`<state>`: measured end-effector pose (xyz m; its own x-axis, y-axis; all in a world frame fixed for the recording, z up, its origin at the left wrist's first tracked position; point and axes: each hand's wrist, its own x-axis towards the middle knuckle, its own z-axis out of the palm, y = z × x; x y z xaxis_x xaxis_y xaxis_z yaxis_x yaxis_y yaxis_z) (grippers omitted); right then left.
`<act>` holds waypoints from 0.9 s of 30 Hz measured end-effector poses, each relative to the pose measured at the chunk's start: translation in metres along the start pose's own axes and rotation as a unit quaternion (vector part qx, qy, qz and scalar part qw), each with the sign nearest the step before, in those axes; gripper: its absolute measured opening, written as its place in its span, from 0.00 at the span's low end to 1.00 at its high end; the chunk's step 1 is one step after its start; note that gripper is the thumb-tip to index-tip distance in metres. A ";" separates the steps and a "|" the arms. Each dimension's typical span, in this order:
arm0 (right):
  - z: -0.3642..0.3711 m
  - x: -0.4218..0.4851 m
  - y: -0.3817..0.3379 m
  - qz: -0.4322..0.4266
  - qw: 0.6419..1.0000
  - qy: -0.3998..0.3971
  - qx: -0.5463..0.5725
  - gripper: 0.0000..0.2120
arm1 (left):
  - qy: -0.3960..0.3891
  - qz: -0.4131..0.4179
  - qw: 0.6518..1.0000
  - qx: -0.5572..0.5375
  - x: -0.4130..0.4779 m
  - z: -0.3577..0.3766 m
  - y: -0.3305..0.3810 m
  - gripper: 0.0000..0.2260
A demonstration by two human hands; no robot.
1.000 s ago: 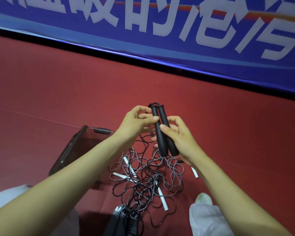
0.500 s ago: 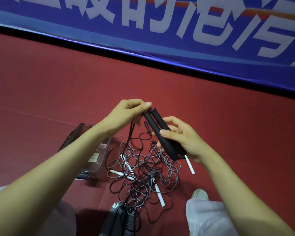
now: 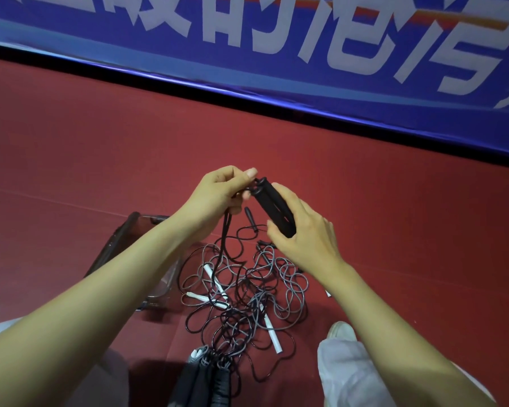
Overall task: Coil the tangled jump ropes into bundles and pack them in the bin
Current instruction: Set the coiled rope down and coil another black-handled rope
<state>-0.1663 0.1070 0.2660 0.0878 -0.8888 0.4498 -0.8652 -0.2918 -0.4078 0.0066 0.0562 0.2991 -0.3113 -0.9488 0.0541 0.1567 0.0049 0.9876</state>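
Hands meet above the tangle of jump ropes (image 3: 247, 292), which lies spread on the red floor (image 3: 100, 160) as a mess of black and grey loops. From my seat I read the right hand (image 3: 306, 236) as wrapped round a pair of black handles (image 3: 272, 205). They are held side by side and slanted, upper ends pointing away from the tangle. The left hand (image 3: 218, 195) pinches the black cord (image 3: 225, 239) just where it leaves those upper ends, thumb against curled fingers, and the cord drops from that pinch into the tangle. Several white handles (image 3: 272, 337) lie among the loops, and one small black handle (image 3: 251, 220) lies at the tangle's far edge, under the raised hands. At the tangle's near edge a cluster of dark handles (image 3: 206, 377) lies close together. The clear bin (image 3: 115, 245) sits just left of the tangle, partly hidden by the left forearm; I cannot tell what is in it. Right of the tangle are a white shoe (image 3: 341, 330) and a pale trouser leg (image 3: 347, 374). Beyond the tangle, past a stretch of floor, runs a blue banner (image 3: 276, 54) with large pale lettering.
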 end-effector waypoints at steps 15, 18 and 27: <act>-0.003 0.004 -0.017 0.225 0.775 -0.289 0.515 0.12 | 0.040 -0.098 0.990 -0.088 0.007 -0.008 0.002 0.11; -0.002 0.001 -0.020 0.241 0.740 -0.285 0.560 0.20 | 0.046 -0.086 0.994 -0.044 0.006 -0.010 0.001 0.13; 0.004 0.000 -0.013 0.212 0.700 -0.327 0.598 0.28 | 0.095 -0.020 0.987 0.130 0.010 -0.018 -0.004 0.17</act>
<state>-0.1535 0.1095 0.2683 0.4936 -0.8432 -0.2129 0.1174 0.3072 -0.9444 0.0193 0.0410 0.2928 -0.1281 -0.9917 0.0109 -0.1052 0.0245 0.9942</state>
